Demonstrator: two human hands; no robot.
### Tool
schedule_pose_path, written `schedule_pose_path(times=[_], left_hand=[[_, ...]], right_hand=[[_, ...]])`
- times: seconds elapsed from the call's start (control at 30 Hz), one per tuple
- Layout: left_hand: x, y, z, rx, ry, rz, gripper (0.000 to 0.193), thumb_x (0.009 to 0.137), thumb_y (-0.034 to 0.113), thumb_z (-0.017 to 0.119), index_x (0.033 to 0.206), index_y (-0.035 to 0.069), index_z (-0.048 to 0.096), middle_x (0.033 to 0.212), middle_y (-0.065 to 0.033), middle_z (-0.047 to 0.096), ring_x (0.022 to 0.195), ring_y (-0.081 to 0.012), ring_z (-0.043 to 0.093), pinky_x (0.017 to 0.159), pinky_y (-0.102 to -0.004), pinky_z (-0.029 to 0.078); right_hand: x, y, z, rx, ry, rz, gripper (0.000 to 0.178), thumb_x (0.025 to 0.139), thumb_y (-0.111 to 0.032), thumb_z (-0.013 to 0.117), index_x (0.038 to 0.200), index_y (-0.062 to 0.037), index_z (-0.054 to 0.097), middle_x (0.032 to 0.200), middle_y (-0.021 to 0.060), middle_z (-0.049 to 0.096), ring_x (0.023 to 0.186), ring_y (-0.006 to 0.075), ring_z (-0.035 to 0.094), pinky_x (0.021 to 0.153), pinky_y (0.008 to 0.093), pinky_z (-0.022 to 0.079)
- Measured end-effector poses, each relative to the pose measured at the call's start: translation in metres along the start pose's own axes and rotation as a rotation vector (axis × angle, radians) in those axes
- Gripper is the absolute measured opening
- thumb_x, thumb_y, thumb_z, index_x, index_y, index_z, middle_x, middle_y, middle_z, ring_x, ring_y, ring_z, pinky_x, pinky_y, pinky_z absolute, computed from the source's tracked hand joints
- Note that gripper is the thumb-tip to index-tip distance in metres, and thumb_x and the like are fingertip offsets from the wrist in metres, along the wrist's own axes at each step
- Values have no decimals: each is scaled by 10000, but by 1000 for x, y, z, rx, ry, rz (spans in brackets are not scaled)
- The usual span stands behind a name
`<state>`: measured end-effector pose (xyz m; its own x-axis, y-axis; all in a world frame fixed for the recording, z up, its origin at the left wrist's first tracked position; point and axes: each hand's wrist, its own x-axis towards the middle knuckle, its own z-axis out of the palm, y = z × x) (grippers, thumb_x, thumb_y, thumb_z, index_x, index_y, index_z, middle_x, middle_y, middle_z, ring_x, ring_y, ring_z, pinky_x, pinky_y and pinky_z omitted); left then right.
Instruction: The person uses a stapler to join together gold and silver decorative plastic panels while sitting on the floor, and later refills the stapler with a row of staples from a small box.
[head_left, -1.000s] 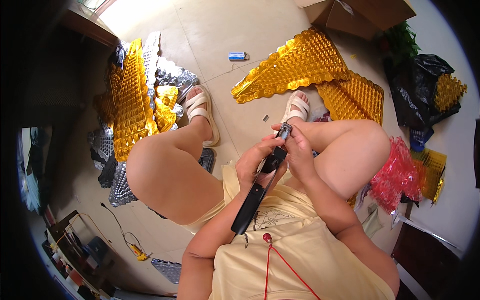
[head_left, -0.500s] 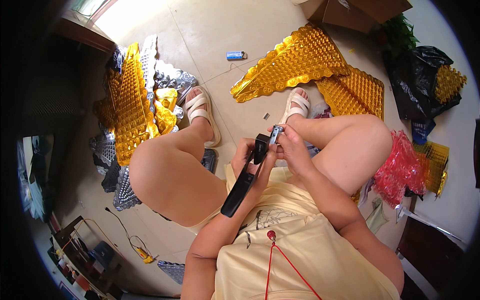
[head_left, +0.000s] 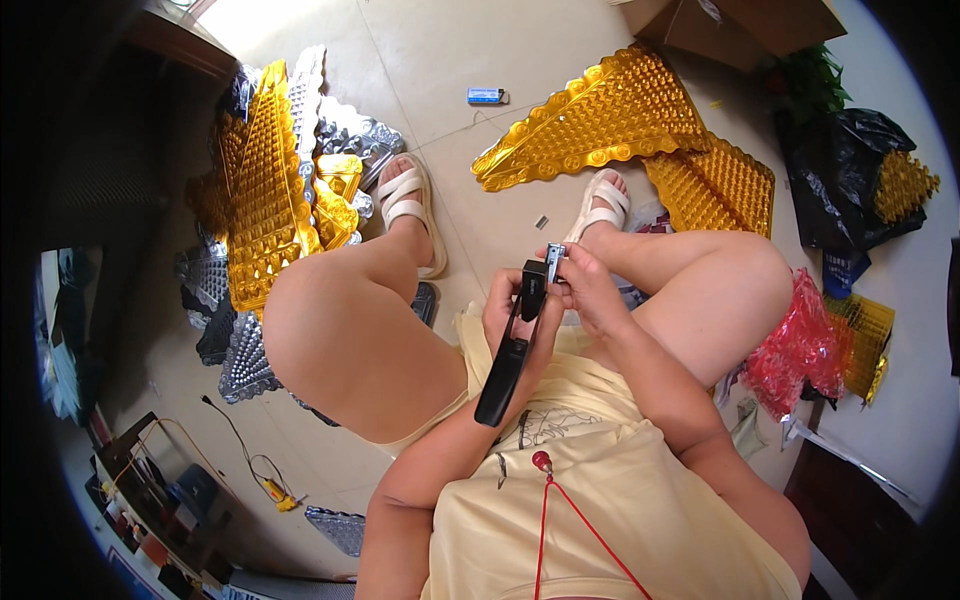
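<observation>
A black stapler point(head_left: 503, 372) stands in front of my lap, its long handle slanting toward me. My left hand point(head_left: 546, 328) is closed around its middle. At the stapler's far end a silver metal piece point(head_left: 555, 260) sticks out beside the black head; it looks like the staple channel. My right hand point(head_left: 594, 296) pinches this metal piece from the right, fingertips close to the left thumb. Whether loose staples are in the channel is too small to tell. On the floor beyond lies a small grey metallic strip point(head_left: 541, 222), near my right sandal.
Gold embossed foil sheets point(head_left: 600, 120) lie ahead on the right. More gold point(head_left: 265, 200) and silver foil point(head_left: 245, 360) is heaped at the left. A small blue box point(head_left: 487, 96) is on the floor. Red plastic film point(head_left: 795, 350) and a black bag point(head_left: 830, 170) lie right.
The whole view has shifted slightly. Both hands keep their hold on the stapler and its metal piece, with only a small turn of the stapler toward upright.
</observation>
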<state>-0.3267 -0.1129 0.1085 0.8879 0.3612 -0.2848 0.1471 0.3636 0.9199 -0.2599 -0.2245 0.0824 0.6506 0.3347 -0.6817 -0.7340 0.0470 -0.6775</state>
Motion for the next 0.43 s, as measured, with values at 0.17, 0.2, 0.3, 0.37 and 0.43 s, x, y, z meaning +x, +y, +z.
schedule_pose_path(times=[0.17,0.2,0.3,0.37,0.43], left_hand=[[-4,10,2,98,34,80,117,893,75,570,942,16,480,798,-52,608,690,-52,572,575,-183,417],[-5,8,0,99,41,42,115,895,77,569,944,15,484,808,-51,608,705,-50,566,591,-184,421],[-4,10,-4,8,46,-39,123,899,86,569,958,13,488,852,-59,608,768,-54,563,652,-194,432],[-3,10,-6,-30,41,-64,140,899,89,570,979,10,486,884,-71,611,792,-63,569,678,-204,441],[-1,5,-9,-13,34,-71,166,896,86,572,1012,5,484,915,-86,616,790,-75,577,687,-214,451]], right_hand=[[2,-6,5,-9,-9,-11,241,929,-202,469,1112,-51,512,901,85,649,747,135,652,631,258,556],[2,-7,6,-15,-11,-18,241,932,-205,466,1112,-50,507,907,98,655,758,142,656,637,262,558],[2,-11,7,-23,-81,-32,246,939,-215,461,1119,-49,486,925,126,660,800,170,666,655,277,562],[1,-13,11,3,-60,-29,239,934,-212,500,1116,-58,511,894,67,639,746,113,638,610,225,531],[0,-15,15,0,-37,-27,249,929,-218,526,1117,-54,520,881,32,622,693,77,613,597,180,514]])
